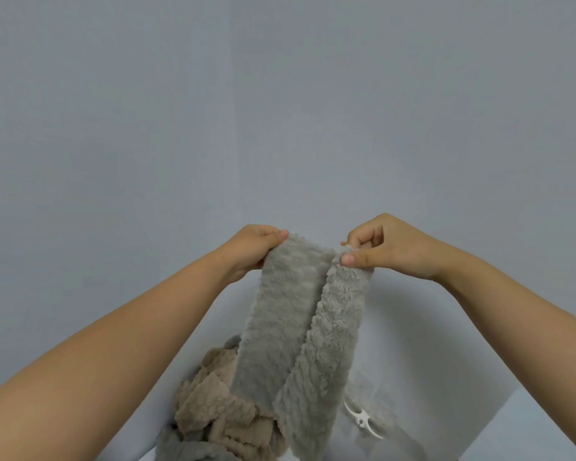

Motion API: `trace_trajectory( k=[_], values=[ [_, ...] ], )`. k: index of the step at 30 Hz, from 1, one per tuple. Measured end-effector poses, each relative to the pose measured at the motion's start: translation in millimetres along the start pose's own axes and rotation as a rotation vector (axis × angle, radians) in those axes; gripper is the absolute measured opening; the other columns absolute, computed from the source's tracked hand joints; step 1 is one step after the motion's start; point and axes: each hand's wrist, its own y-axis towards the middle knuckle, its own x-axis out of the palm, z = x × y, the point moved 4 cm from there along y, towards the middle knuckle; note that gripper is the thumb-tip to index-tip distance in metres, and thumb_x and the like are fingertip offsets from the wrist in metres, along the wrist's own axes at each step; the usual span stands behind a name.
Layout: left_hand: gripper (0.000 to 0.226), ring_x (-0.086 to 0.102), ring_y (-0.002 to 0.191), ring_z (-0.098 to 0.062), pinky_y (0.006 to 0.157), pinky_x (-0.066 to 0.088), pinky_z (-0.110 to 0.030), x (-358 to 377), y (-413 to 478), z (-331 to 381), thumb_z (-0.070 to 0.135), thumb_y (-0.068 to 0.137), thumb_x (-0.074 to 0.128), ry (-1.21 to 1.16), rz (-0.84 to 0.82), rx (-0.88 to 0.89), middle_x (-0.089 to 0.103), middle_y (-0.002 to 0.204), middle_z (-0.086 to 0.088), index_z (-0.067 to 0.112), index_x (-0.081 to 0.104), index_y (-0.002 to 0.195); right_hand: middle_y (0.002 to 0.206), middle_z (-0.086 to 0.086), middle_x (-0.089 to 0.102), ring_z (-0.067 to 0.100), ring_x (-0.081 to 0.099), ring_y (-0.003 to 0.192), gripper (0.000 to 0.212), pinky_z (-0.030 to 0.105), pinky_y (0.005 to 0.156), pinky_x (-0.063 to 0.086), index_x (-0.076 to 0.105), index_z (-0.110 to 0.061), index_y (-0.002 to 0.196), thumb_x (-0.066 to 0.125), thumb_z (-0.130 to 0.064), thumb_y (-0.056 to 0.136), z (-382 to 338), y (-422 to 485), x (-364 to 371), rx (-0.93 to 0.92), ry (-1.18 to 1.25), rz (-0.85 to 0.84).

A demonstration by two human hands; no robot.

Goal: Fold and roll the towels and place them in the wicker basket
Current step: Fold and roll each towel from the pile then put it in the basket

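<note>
A plain blue-grey wall [280,94] fills most of what's ahead, smooth and even, with a faint upright crease running down it left of centre. Below it lies a white table top [429,327], pale and matte. Its near right edge cuts across on a slant, and past that edge the same blue-grey tone shows in the lower right corner. Low on the right of the table sits a small white plastic clip [362,420] with curved arms. It rests on what looks like a sheet of clear, crinkled plastic [376,390], hard to make out.
</note>
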Motion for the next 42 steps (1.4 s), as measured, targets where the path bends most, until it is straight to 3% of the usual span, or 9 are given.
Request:
trace_trajectory(
  k=[2, 5, 10, 14, 16, 20, 25, 34, 42],
  values=[
    [0.036, 0.052, 0.052, -0.009, 0.055, 0.045, -0.02, -7, -3, 1, 0.029, 0.098, 0.052, 0.076, 0.023, 0.015, 0.057, 0.055, 0.007, 0.014, 0.058, 0.066, 0.044, -0.008, 0.041, 0.007, 0.036, 0.042, 0.04, 0.025, 0.052, 0.04, 0.05, -0.014, 0.055, 0.073, -0.033, 0.082, 2, 2, -7, 0.03, -0.211, 0.126],
    [0.029, 0.053, 0.045, -0.003, 0.048, 0.044, -0.016, -13, -4, 4, 0.025, 0.092, 0.062, 0.099, 0.132, 0.084, 0.06, 0.051, 0.011, 0.011, 0.065, 0.067, 0.05, -0.004, 0.041, 0.012, 0.036, 0.048, 0.045, 0.025, 0.048, 0.026, 0.043, -0.014, 0.057, 0.066, -0.039, 0.086, 4, 5, -5, 0.021, -0.649, 0.189],
    [0.02, 0.056, 0.059, -0.014, 0.058, 0.055, -0.021, -9, -1, -2, 0.019, 0.093, 0.06, -0.039, 0.122, 0.007, 0.061, 0.072, -0.009, 0.006, 0.069, 0.08, 0.058, -0.001, 0.031, 0.01, 0.025, 0.053, 0.038, 0.023, 0.052, 0.025, 0.037, -0.009, 0.063, 0.058, -0.016, 0.093, 11, 13, 1, 0.047, -0.526, 0.009],
    [0.023, 0.053, 0.057, -0.009, 0.062, 0.055, -0.017, -5, -3, -5, 0.009, 0.096, 0.053, 0.023, 0.073, -0.001, 0.052, 0.065, -0.002, 0.005, 0.062, 0.075, 0.086, 0.003, 0.066, 0.014, 0.057, 0.079, 0.017, 0.031, 0.075, 0.046, 0.067, -0.005, 0.091, 0.051, -0.003, 0.094, 15, 20, 3, 0.048, -0.654, -0.047],
    [0.021, 0.051, 0.06, -0.01, 0.062, 0.054, -0.015, -5, -4, -2, 0.009, 0.095, 0.055, 0.043, 0.112, 0.044, 0.051, 0.066, -0.002, 0.002, 0.062, 0.077, 0.089, -0.007, 0.071, 0.001, 0.061, 0.079, 0.018, 0.02, 0.077, 0.048, 0.074, -0.011, 0.098, 0.059, -0.003, 0.091, 5, 20, 4, -0.002, -0.606, -0.038],
    [0.022, 0.059, 0.069, -0.014, 0.063, 0.054, -0.015, 5, -7, 5, 0.01, 0.095, 0.056, 0.015, 0.139, 0.117, 0.063, 0.078, -0.01, -0.007, 0.069, 0.092, 0.058, -0.02, 0.066, -0.011, 0.057, 0.06, 0.01, 0.004, 0.062, 0.043, 0.076, -0.018, 0.073, 0.078, -0.008, 0.076, -8, 26, 3, -0.001, -0.193, 0.114],
    [0.024, 0.061, 0.079, -0.016, 0.082, 0.055, -0.03, 20, -10, 2, 0.011, 0.097, 0.052, 0.01, 0.059, 0.105, 0.065, 0.084, -0.01, -0.006, 0.068, 0.099, 0.064, -0.011, 0.066, -0.001, 0.056, 0.059, 0.016, 0.015, 0.058, 0.042, 0.069, -0.024, 0.066, 0.078, -0.018, 0.077, 3, 41, 16, 0.072, -0.302, 0.195],
    [0.027, 0.055, 0.048, 0.002, 0.086, 0.052, -0.029, 33, -20, 5, 0.011, 0.101, 0.041, -0.214, -0.084, 0.052, 0.06, 0.052, 0.013, 0.0, 0.063, 0.113, 0.064, -0.008, 0.061, 0.005, 0.055, 0.06, 0.017, 0.019, 0.056, 0.04, 0.066, -0.018, 0.067, 0.08, -0.023, 0.075, 7, 46, 19, 0.121, -0.312, 0.337],
    [0.029, 0.066, 0.091, -0.018, 0.087, 0.053, -0.031, 39, -22, 2, -0.008, 0.088, 0.055, -0.348, -0.212, 0.076, 0.071, 0.098, -0.007, 0.007, 0.065, 0.11, 0.06, -0.01, 0.058, 0.002, 0.052, 0.056, 0.021, 0.018, 0.053, 0.037, 0.063, -0.02, 0.063, 0.077, -0.024, 0.078, 8, 40, 13, 0.151, -0.3, 0.415]
  ],
)
